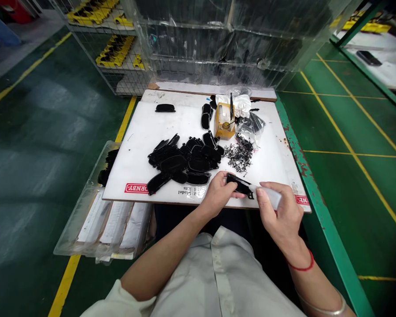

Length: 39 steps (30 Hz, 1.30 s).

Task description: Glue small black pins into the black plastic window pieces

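Observation:
My left hand [218, 192] is closed on a flat black plastic part [239, 183] held over the near edge of the white board [171, 121]. My right hand [279, 211] grips a pale translucent tool handle [271, 197] whose tip meets the right end of that part. Just beyond my hands lies a heap of similar black parts [185, 160]. A scatter of small black screws [239, 156] sits to its right.
A yellow box [225, 121], clear plastic bags [251, 125] and a lone black part [165, 108] lie farther back. A clear tray [100, 220] with white strips hangs off the left. Wire racks [119, 53] with yellow trays stand behind. A green frame edge [317, 193] runs along the right.

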Tool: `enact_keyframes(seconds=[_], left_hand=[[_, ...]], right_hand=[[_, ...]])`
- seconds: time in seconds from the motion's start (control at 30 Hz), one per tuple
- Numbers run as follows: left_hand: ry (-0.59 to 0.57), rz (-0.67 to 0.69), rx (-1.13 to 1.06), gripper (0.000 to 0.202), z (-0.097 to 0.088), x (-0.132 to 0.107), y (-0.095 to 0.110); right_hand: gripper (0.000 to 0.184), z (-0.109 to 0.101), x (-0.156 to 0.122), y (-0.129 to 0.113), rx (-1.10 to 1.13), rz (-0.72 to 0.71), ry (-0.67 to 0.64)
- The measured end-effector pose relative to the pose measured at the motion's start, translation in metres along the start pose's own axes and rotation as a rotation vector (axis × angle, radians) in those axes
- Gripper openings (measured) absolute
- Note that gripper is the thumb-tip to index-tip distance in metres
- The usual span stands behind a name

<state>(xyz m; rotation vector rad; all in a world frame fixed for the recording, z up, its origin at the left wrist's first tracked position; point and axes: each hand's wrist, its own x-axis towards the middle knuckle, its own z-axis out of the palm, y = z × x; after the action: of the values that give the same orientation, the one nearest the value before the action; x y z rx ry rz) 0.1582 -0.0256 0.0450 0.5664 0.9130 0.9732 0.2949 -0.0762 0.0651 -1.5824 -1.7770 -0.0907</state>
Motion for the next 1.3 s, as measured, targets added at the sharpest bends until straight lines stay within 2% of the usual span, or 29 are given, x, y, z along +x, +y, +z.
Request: enact_keyframes(seconds=[0.4, 0.73, 1.3], left_hand=[[0.014, -0.005, -0.012, 0.016, 0.001, -0.002, 0.002], [-0.013, 0.005, -0.009, 0.017, 0.000, 0.000, 0.000], [-0.015, -0.010, -0.009, 0.017, 0.000, -0.002, 0.004]], right_hand=[[0.018, 0.001, 0.000, 0.001, -0.001, -0.003, -0.007], [0.016, -0.010, 0.005, -0.005, 0.022, -0.018, 0.004], [0.017, 0.002, 0.004, -0.002, 0.030, -0.030, -0.007]])
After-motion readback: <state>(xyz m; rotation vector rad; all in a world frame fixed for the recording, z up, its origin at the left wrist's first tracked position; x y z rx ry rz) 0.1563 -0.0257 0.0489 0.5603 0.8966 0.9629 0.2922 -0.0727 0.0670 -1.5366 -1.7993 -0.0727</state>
